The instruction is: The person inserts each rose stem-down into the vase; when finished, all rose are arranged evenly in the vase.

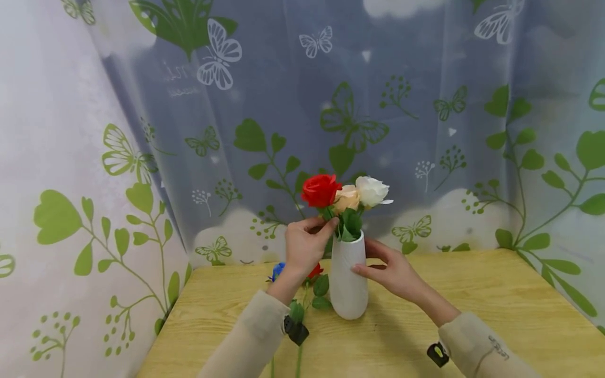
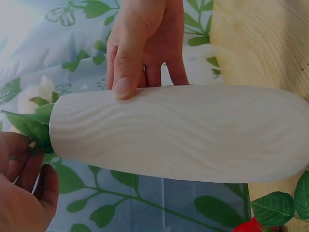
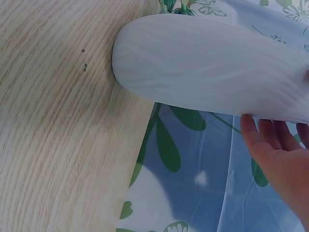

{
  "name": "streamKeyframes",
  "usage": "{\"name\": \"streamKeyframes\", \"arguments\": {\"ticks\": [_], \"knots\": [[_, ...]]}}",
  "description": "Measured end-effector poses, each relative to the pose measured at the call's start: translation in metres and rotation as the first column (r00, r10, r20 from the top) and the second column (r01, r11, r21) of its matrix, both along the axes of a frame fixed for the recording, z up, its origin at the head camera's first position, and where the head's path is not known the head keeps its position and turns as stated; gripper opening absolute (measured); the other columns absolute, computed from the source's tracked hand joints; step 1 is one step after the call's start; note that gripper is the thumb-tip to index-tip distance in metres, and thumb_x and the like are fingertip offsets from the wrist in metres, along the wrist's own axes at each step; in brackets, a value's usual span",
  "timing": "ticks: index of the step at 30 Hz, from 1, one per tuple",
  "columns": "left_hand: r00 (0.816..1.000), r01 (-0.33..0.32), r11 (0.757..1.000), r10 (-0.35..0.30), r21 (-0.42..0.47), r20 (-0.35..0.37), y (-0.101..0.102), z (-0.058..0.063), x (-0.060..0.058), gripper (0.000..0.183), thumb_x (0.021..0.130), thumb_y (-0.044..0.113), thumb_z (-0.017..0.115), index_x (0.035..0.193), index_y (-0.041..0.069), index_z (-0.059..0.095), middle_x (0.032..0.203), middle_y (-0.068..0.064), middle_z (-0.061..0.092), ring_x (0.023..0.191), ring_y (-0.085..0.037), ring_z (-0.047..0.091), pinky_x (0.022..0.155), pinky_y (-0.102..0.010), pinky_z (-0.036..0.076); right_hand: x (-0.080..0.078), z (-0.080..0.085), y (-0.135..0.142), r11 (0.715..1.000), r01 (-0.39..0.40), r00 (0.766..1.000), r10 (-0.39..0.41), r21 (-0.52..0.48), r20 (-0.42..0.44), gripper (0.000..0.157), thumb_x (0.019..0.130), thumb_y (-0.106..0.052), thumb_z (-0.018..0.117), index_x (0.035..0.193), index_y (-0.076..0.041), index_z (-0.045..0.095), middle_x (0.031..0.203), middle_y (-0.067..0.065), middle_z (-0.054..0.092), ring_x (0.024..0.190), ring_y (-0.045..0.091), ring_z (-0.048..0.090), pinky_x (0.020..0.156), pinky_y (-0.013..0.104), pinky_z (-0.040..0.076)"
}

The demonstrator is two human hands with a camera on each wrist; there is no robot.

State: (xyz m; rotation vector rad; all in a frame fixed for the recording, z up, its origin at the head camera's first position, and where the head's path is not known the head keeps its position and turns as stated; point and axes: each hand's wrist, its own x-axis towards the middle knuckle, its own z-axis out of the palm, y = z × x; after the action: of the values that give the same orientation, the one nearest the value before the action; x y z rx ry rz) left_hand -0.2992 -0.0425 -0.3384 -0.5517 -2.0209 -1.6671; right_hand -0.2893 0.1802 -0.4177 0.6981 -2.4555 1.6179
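A white vase [image 1: 348,281] with a wavy surface stands upright on the table. From its mouth rise a red rose [image 1: 320,190], a peach rose [image 1: 347,199] and a white rose [image 1: 373,191], all artificial-looking. At the rim, my left hand [image 1: 306,245] pinches the red rose's stem just under the bloom; leaves partly hide the fingertips. My right hand [image 1: 399,274] holds the vase's right side near the top, thumb [image 2: 124,87] in front and fingers behind. In the right wrist view, the fingers [image 3: 251,130] touch the vase wall.
Left of the vase, a blue flower [image 1: 278,271] and another red rose [image 1: 315,270] lie on the wooden table [image 1: 402,336], partly behind my left arm. Their green stems [image 1: 299,362] point toward me. A curtain [image 1: 283,105] printed with leaves and butterflies hangs behind the table.
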Motion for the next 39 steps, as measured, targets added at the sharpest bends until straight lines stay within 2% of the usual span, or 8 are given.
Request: {"name": "streamKeyframes", "arguments": {"ticks": [3,11,17,21,24,30,35,39], "knots": [[1.000,0.003,1.000,-0.003,-0.012,-0.001,-0.001,-0.004,-0.002,0.016,0.094,0.014,0.081,0.089,-0.001,0.084,0.078,-0.023,0.077,0.060,-0.019,0.068,0.053,-0.018,0.048,-0.001,0.000,0.000,1.000,0.001,1.000,-0.001,0.007,0.001,0.071,0.097,-0.029,0.079,0.159,-0.018,0.047,0.149,0.011,0.061,0.129,0.032,0.063,0.100,0.035,0.061],[0.999,0.041,0.999,-0.041,0.010,0.012,-0.002,-0.004,-0.003,0.022,0.095,0.012,0.079,0.082,-0.005,0.081,0.070,-0.024,0.074,0.052,-0.003,0.054,0.047,-0.019,0.037,0.000,0.002,0.001,1.000,-0.002,1.000,0.002,0.012,0.005,0.071,0.097,-0.029,0.079,0.159,-0.016,0.047,0.150,0.012,0.061,0.129,0.033,0.063,0.100,0.039,0.061],[0.994,0.059,0.998,-0.063,0.036,0.091,-0.001,-0.004,-0.004,0.024,0.096,0.015,0.079,0.082,-0.005,0.081,0.055,-0.009,0.066,0.042,-0.005,0.043,0.042,-0.020,0.031,0.001,0.003,0.001,1.000,0.004,1.000,-0.004,0.023,-0.004,0.071,0.097,-0.028,0.079,0.159,-0.015,0.047,0.149,0.012,0.061,0.129,0.033,0.063,0.101,0.040,0.061],[0.995,0.037,0.999,-0.038,0.020,0.095,0.000,-0.005,-0.007,0.021,0.095,0.017,0.080,0.089,-0.003,0.083,0.074,-0.017,0.077,0.060,-0.025,0.071,0.047,-0.018,0.042,0.001,0.002,0.001,0.999,0.018,1.000,-0.017,0.033,-0.008,0.071,0.097,-0.029,0.079,0.159,-0.015,0.047,0.148,0.012,0.062,0.129,0.033,0.063,0.101,0.042,0.061],[0.997,0.020,1.000,-0.022,0.024,0.070,0.001,-0.007,-0.011,0.020,0.095,0.017,0.081,0.090,-0.002,0.083,0.087,-0.022,0.079,0.082,-0.038,0.078,0.054,-0.017,0.049,0.000,0.001,0.000,0.999,0.019,1.000,-0.018,0.034,-0.012,0.071,0.097,-0.030,0.079,0.159,-0.015,0.047,0.148,0.011,0.062,0.128,0.032,0.063,0.102,0.043,0.060],[0.996,0.025,1.000,-0.026,0.012,0.080,-0.001,-0.007,-0.012,0.020,0.095,0.020,0.081,0.095,0.000,0.084,0.092,-0.018,0.081,0.086,-0.027,0.078,0.066,-0.020,0.058,0.000,-0.001,0.000,1.000,0.010,1.000,-0.010,0.027,-0.017,0.070,0.098,-0.029,0.078,0.159,-0.016,0.047,0.148,0.011,0.062,0.128,0.032,0.063,0.100,0.040,0.061],[0.991,0.076,0.997,-0.078,0.021,0.109,-0.007,-0.011,-0.011,0.018,0.096,0.018,0.080,0.100,0.001,0.082,0.096,-0.017,0.081,0.082,-0.010,0.073,0.073,-0.023,0.059,0.001,0.000,-0.002,1.000,0.008,1.000,-0.008,0.024,-0.007,0.071,0.098,-0.029,0.078,0.159,-0.016,0.047,0.147,0.012,0.063,0.127,0.033,0.064,0.100,0.047,0.061],[0.982,0.136,0.990,-0.139,0.033,0.128,-0.017,-0.013,-0.009,0.018,0.096,0.013,0.078,0.109,0.001,0.080,0.105,-0.017,0.080,0.086,-0.004,0.072,0.078,-0.021,0.060,0.001,0.002,-0.003,1.000,0.011,1.000,-0.011,0.017,0.001,0.074,0.096,-0.029,0.080,0.160,-0.015,0.045,0.147,0.014,0.062,0.127,0.034,0.064,0.100,0.048,0.061]]}}
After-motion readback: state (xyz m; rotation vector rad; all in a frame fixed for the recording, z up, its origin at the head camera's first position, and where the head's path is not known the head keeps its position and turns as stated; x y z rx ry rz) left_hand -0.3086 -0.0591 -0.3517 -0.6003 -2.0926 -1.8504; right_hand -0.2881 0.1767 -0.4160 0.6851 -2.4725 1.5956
